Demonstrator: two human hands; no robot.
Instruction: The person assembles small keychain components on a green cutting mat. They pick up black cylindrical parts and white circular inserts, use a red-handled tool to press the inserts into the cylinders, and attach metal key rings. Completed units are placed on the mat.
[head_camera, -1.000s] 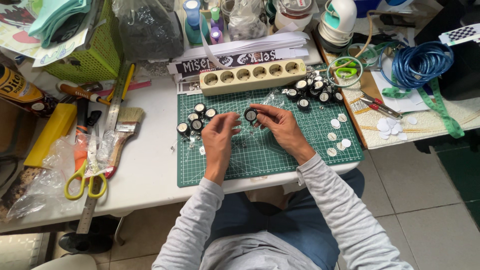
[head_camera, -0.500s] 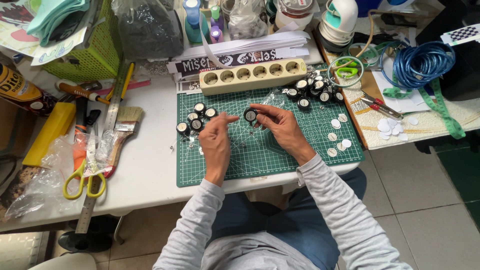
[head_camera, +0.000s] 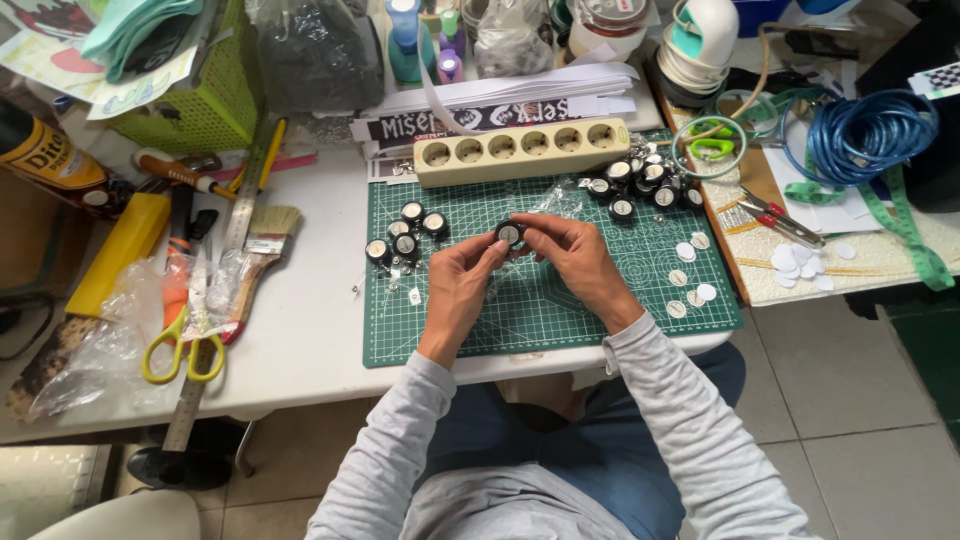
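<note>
both hands meet above the green mat (head_camera: 560, 310), sharing one small round disc (head_camera: 509, 234) with a black rim and a pale face. the left hand (head_camera: 462, 280) reaches up from below, its thumb and forefinger pinched narrow on the disc's left edge; the right hand (head_camera: 572, 255) comes in from the right, fingers curled and closed on the disc's right edge, so the disc sits between the two sets of fingertips, just over the upper middle of the mat. a bit of clear film (head_camera: 545, 203) shows just behind the hands. to the left of the hands a cluster (head_camera: 405, 235) of like discs lies on the mat, near but apart from the left hand. a second pile (head_camera: 645, 180) of them lies at the mat's upper right, just below a beige power strip (head_camera: 522, 150) that runs along the mat's top edge. white circles (head_camera: 690, 275) are scattered on the mat's right part, close to the right wrist. further left on the white table (head_camera: 300, 330) lie a brush (head_camera: 262, 250), a steel ruler (head_camera: 215, 300) and yellow scissors (head_camera: 180, 350), well apart from the hands. a blue cable coil (head_camera: 860, 135) rests at the far right, beside red snips (head_camera: 780, 215)
</note>
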